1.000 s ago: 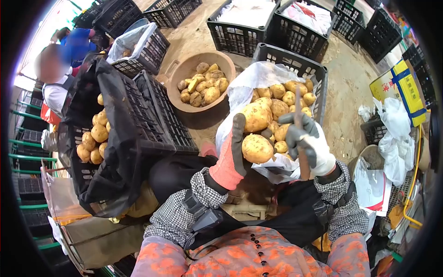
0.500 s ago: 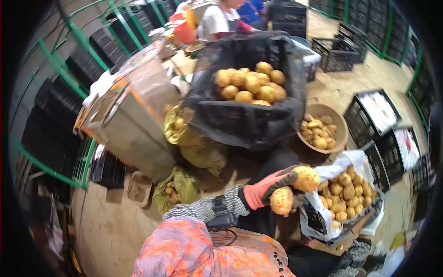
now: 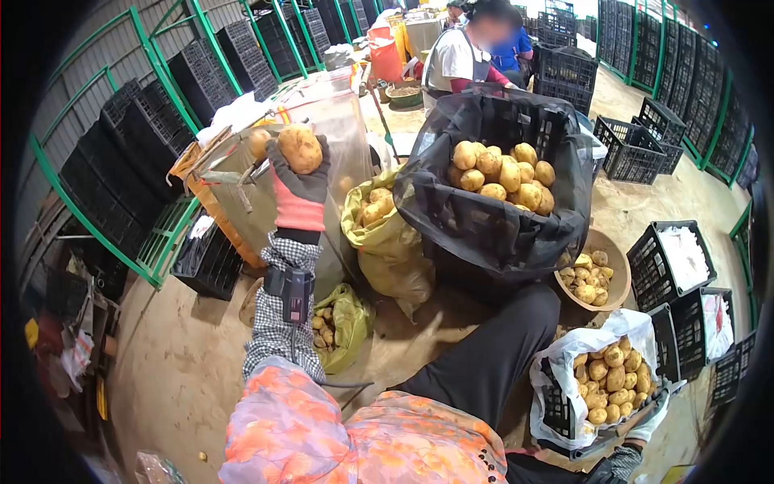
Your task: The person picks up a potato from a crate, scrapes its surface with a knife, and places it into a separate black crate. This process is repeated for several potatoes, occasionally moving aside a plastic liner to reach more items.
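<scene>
My left hand (image 3: 300, 181), in a red and dark grey glove, is raised at the left with its fingers round a large potato (image 3: 300, 149). A second potato (image 3: 258, 143) shows just beside its fingers. Both are over the top of a tall box (image 3: 322, 121) draped in clear plastic. At the lower right, my right hand (image 3: 650, 423), in a whitish glove, is at the outer edge of a black crate (image 3: 556, 407) lined with white plastic. Potatoes (image 3: 613, 379) fill that crate. The right fingers are mostly hidden.
A black-lined crate (image 3: 500, 230) of potatoes stands ahead. Yellow sacks (image 3: 395, 258) and a bowl (image 3: 619, 270) hold more potatoes. Black crates (image 3: 669, 258) stand at the right. Green racks (image 3: 153, 266) line the left. A person (image 3: 463, 60) works at the back.
My left hand has swung from beside the white-lined crate up and left to the tall box, carrying potatoes. The view has turned, and the right hand's glove now shows by the crate.
</scene>
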